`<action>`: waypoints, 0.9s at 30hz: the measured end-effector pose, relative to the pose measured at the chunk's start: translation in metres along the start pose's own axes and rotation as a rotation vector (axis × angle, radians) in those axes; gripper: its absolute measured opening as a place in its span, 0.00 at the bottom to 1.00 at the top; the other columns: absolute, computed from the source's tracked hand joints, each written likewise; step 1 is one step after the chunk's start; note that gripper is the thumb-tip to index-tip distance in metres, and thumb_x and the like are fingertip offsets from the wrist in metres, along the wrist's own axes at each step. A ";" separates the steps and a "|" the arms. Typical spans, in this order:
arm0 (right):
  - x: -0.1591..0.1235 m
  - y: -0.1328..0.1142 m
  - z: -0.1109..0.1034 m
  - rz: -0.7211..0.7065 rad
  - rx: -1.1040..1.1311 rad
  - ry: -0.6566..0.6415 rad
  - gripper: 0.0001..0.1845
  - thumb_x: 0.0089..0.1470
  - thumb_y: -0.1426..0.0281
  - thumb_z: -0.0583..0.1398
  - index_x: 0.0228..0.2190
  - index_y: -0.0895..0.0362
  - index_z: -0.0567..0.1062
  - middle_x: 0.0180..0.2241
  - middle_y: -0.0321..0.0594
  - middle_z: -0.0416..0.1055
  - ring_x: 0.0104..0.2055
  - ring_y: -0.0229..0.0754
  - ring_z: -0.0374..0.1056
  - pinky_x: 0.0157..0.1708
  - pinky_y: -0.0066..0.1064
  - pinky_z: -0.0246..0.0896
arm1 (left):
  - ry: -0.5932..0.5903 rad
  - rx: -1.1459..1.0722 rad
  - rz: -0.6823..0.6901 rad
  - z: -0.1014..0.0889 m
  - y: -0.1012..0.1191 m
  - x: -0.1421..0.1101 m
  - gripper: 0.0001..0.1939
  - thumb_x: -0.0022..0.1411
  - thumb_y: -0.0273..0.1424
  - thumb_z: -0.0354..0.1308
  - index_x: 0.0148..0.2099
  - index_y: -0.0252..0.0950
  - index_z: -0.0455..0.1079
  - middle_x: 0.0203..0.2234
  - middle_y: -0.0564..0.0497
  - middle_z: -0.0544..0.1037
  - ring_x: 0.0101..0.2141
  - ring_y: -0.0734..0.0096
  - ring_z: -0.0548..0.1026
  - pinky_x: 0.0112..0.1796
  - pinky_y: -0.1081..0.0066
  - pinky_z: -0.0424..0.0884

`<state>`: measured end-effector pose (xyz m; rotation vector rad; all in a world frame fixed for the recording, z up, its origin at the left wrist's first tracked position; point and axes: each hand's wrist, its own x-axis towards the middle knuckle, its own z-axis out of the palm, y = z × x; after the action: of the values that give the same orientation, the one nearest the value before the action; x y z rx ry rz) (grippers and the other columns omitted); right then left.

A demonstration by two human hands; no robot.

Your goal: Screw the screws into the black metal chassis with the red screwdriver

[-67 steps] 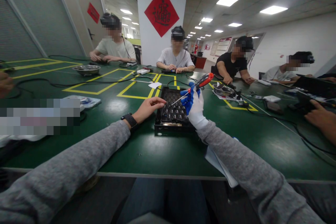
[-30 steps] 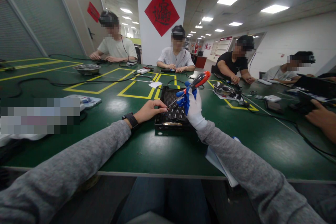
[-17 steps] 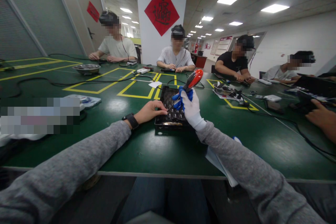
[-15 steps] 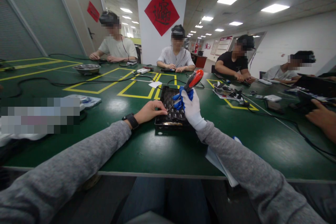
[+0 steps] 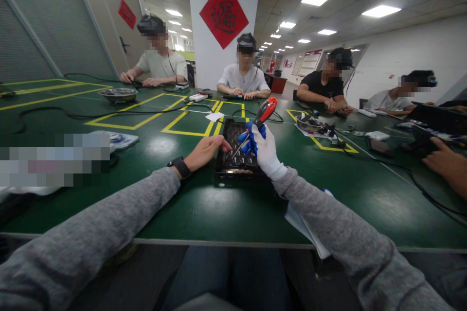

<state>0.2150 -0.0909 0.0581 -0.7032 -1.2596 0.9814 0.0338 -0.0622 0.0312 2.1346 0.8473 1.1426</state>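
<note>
My gloved right hand (image 5: 265,151), in white with blue coating, is wrapped round a screwdriver (image 5: 266,111) with a red and black handle. Its thin shaft slants down and left, the tip low over or in a black plastic case (image 5: 220,169). Small metallic pieces show in rows inside the case; what each one is cannot be made out. My bare left hand (image 5: 205,151), a dark watch on its wrist, reaches over the case's left edge. Its fingers are extended near the screwdriver tip, and I see nothing held in them.
A crumpled cloth (image 5: 304,226) lies under my right forearm. Beyond the case are a scrap of white paper (image 5: 215,116) and yellow tape outlines. Metal bowls (image 5: 118,95) and black cables lie around the green table (image 5: 175,214). Several people sit across from me and at right.
The screwdriver came down and left towards my left fingers, its handle tipping more upright. My left finger and thumb, pinched by the tip a second ago, have since drawn away slightly and opened.
</note>
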 end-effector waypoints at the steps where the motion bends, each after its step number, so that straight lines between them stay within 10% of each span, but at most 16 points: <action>1: -0.001 0.000 0.000 0.018 0.004 -0.031 0.19 0.49 0.53 0.57 0.34 0.56 0.63 0.19 0.29 0.67 0.13 0.29 0.60 0.12 0.20 0.56 | 0.016 -0.019 0.003 0.000 0.002 -0.001 0.30 0.63 0.47 0.38 0.30 0.31 0.74 0.26 0.47 0.75 0.30 0.70 0.70 0.37 0.70 0.64; 27: -0.005 0.003 0.001 0.037 0.020 -0.159 0.19 0.47 0.54 0.58 0.36 0.54 0.66 0.20 0.30 0.68 0.15 0.30 0.61 0.13 0.22 0.59 | -0.126 0.037 0.115 0.000 0.014 -0.006 0.41 0.61 0.52 0.28 0.20 0.34 0.75 0.20 0.46 0.67 0.29 0.68 0.63 0.37 0.67 0.59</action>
<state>0.2135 -0.0942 0.0534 -0.6441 -1.3771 1.0959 0.0348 -0.0755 0.0381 2.2848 0.7016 1.0431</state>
